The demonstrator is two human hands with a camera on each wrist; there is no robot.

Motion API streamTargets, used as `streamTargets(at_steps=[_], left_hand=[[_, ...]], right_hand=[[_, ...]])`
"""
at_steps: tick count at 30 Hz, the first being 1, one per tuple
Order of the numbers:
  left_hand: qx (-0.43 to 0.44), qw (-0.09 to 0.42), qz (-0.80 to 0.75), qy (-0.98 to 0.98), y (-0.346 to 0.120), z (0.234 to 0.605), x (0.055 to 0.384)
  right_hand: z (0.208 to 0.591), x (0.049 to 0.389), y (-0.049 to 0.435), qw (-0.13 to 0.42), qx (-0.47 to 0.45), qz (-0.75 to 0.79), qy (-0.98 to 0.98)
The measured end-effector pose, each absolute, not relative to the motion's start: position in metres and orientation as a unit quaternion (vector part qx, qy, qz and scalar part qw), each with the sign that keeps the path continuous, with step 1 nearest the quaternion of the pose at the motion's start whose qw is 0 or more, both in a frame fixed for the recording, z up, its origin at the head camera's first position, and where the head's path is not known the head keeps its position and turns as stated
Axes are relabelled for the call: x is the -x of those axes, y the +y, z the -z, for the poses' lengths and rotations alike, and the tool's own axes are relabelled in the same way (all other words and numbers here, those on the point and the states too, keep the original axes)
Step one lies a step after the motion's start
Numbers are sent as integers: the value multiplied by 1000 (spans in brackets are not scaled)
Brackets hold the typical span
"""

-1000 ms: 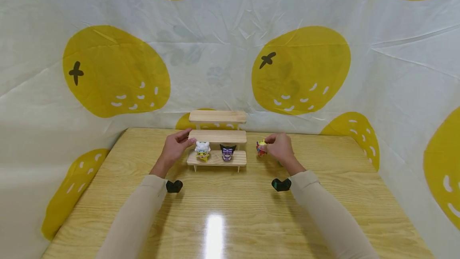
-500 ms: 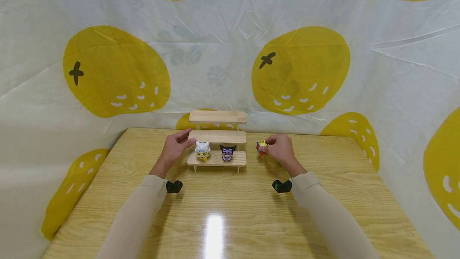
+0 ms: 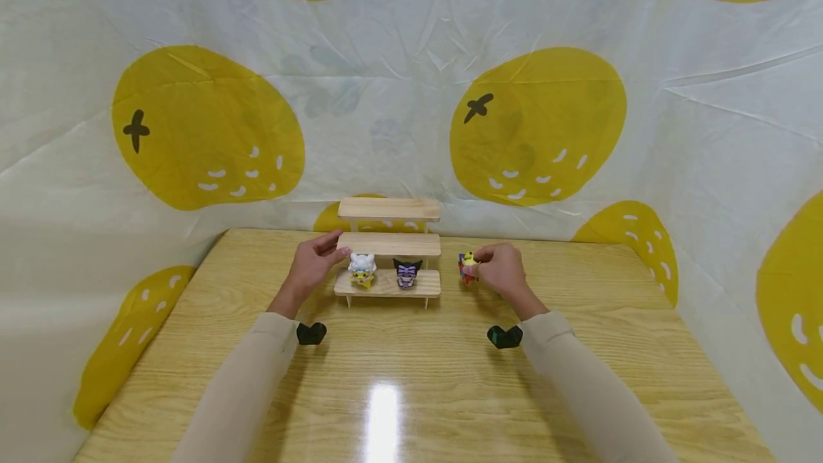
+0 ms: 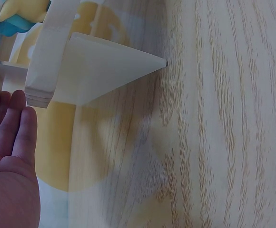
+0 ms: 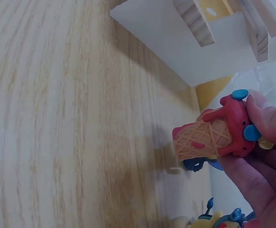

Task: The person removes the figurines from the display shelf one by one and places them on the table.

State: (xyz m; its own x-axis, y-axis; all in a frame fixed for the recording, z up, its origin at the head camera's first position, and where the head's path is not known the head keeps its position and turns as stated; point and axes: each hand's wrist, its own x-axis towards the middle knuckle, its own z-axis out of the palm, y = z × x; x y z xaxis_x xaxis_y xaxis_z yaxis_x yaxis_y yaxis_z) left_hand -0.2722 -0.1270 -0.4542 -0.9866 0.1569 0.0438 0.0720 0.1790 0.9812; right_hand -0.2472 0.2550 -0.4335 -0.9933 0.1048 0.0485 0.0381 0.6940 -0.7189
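A three-tier wooden display stand rests on the table. My left hand holds the left end of its middle tier, thumb at the front edge. The lowest tier bears a white-and-yellow figurine on the left and a black-and-purple figurine further right. To the right of the stand, my right hand pinches a red figurine with blue parts and a waffle-cone body, tilted sideways in the right wrist view. Fingers hide part of it.
In the right wrist view, a yellow-and-blue figurine shows at the bottom edge. Another blue piece peeks out behind the cone. A patterned cloth hangs behind the wooden table.
My right hand has dipped slightly, and the coloured figurines at its fingertips look a little shifted. The left hand and the stand keep their place.
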Motion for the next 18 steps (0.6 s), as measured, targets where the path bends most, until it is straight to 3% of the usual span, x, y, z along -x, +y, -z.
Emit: streamTargets(at_steps=[18], left_hand=[[-76, 27, -630, 773, -127, 454, 273]], right_hand=[[444, 246, 254, 53, 18, -403, -913]])
